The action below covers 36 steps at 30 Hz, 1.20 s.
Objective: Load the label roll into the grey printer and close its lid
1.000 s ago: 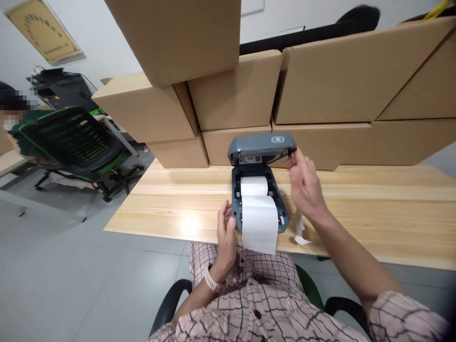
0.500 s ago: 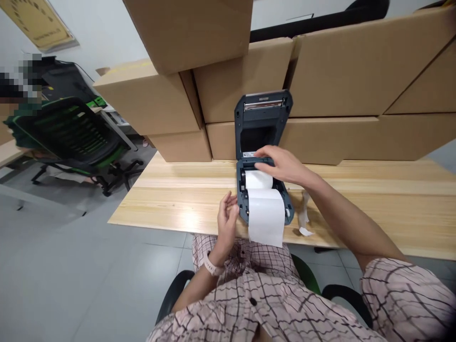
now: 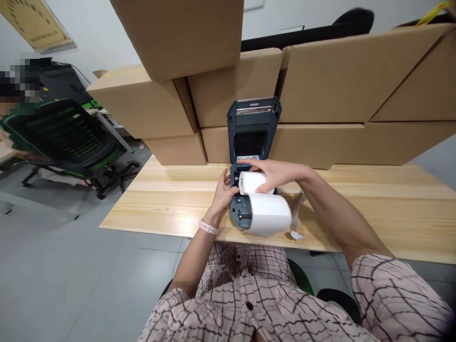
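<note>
A dark grey label printer [image 3: 242, 209] stands on the wooden table with its lid [image 3: 253, 126] raised. My right hand [image 3: 272, 175] grips a white paper roll [image 3: 249, 183], which is lifted a little and shows its left end and core. From the roll, a wide loose strip of paper [image 3: 270, 213] hangs over the printer's front and right side. My left hand [image 3: 223, 192] rests at the printer's left edge, thumb against the housing and fingers behind it, steadying it from the side.
Cardboard boxes [image 3: 320, 80] are stacked along the back of the table [image 3: 142, 209]. A crumpled paper strip [image 3: 297, 234] lies right of the printer. At the left stand an office chair [image 3: 60, 133] and a seated person [image 3: 17, 128].
My right hand has closed on the paper roll and raised it, shifting the loose paper to the right. My left hand has moved up along the printer's left side.
</note>
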Each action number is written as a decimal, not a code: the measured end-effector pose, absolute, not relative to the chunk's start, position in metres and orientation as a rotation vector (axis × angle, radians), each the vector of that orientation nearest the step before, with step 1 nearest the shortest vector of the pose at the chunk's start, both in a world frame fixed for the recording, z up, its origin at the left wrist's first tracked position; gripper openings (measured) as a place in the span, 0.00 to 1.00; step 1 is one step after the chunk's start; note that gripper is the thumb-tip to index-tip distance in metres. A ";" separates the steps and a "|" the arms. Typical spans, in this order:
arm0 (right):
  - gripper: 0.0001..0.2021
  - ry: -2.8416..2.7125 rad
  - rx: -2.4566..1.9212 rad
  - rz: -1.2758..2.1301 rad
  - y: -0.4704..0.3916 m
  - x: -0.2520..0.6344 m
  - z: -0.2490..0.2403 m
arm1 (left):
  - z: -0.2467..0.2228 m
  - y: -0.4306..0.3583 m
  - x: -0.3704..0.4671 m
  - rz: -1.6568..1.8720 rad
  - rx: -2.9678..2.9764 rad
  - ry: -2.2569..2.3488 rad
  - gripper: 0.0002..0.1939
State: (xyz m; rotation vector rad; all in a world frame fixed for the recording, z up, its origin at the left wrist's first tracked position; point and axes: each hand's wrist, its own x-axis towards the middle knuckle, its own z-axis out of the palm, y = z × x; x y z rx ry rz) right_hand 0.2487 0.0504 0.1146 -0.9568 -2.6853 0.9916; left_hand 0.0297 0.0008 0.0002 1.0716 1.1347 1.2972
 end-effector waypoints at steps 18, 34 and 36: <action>0.69 -1.550 -1.296 0.999 0.055 0.352 0.073 | -0.005 0.004 0.030 1.303 1.100 1.131 0.50; 0.36 -1.575 -1.207 1.472 0.012 0.416 0.015 | 0.000 -0.001 0.030 1.302 1.119 1.108 0.45; 0.35 -1.579 -1.213 1.583 -0.003 0.423 0.007 | 0.001 -0.002 0.031 1.301 1.135 1.111 0.45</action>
